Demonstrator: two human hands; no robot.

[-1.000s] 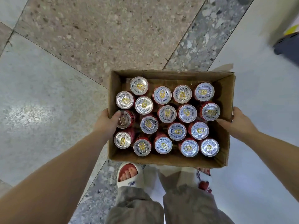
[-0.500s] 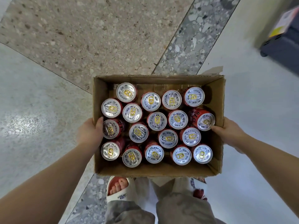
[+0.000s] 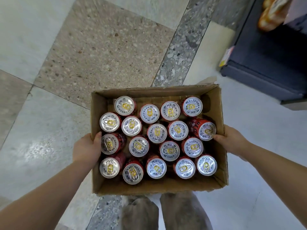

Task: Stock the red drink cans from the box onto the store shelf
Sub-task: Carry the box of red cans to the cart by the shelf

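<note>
Terrazzo floor [image 3: 99, 47], dark shelf unit [image 3: 265, 63] at upper right, its yellow tag [image 3: 226, 57] unreadable | head view: cardboard box [image 3: 149, 186] carried, left hand [image 3: 86, 146] grasping its left wall, right hand [image 3: 232, 140] grasping its right wall | red cans [image 3: 157, 133] fill box, silver lids printed 旺旺, gold tabs | tilted can [image 3: 203, 128] against right wall.

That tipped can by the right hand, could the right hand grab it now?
Probably not yet: the right hand grips the box wall, helping carry it. The tipped can sits uncovered beside its fingers, though.
</note>
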